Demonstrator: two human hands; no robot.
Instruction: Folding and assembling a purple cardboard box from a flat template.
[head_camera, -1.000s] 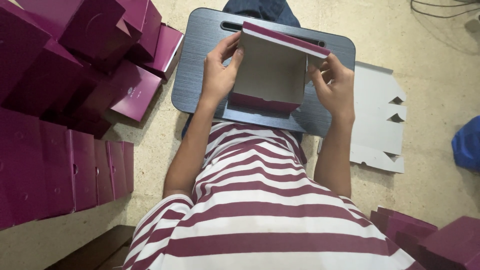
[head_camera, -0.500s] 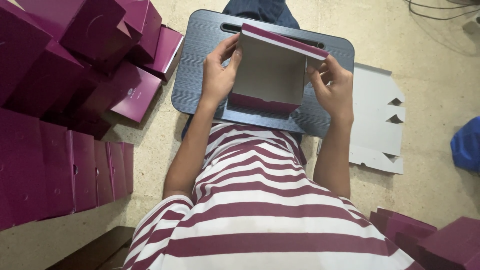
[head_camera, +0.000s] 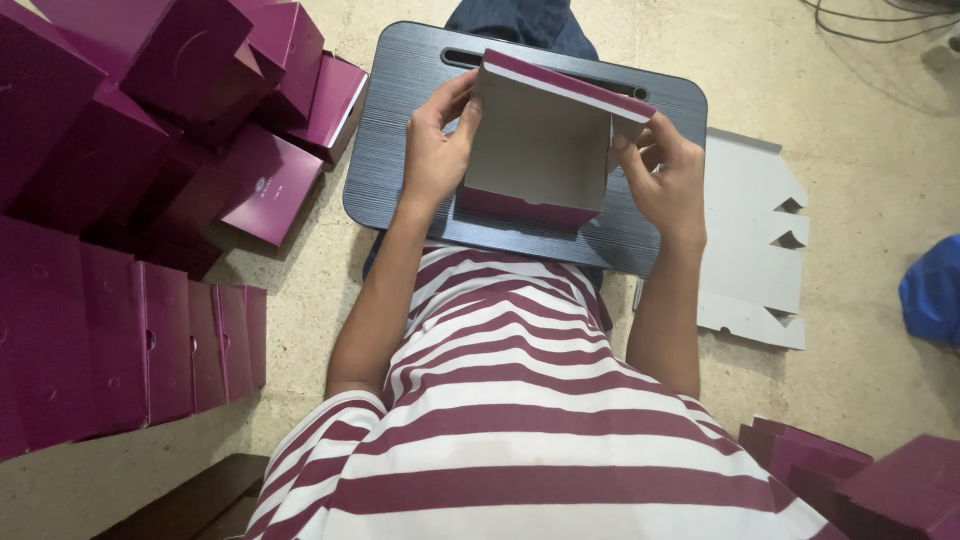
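A half-folded cardboard box (head_camera: 540, 140), magenta outside and grey inside, stands on a dark grey lap tray (head_camera: 400, 140). My left hand (head_camera: 437, 150) grips the box's left wall, thumb inside. On the right side, my right hand (head_camera: 668, 175) holds the right wall and flap, fingers curled over the edge. The open side of the box faces me.
A heap of finished magenta boxes (head_camera: 170, 90) lies at the left, with a row of several more (head_camera: 120, 340) below it. A flat grey unfolded box blank (head_camera: 755, 240) lies right of the tray. More magenta boxes (head_camera: 870, 480) sit at bottom right; a blue object (head_camera: 935, 290) at the right edge.
Both hands stay on the box; the fingers have shifted slightly along its walls. The box has barely moved.
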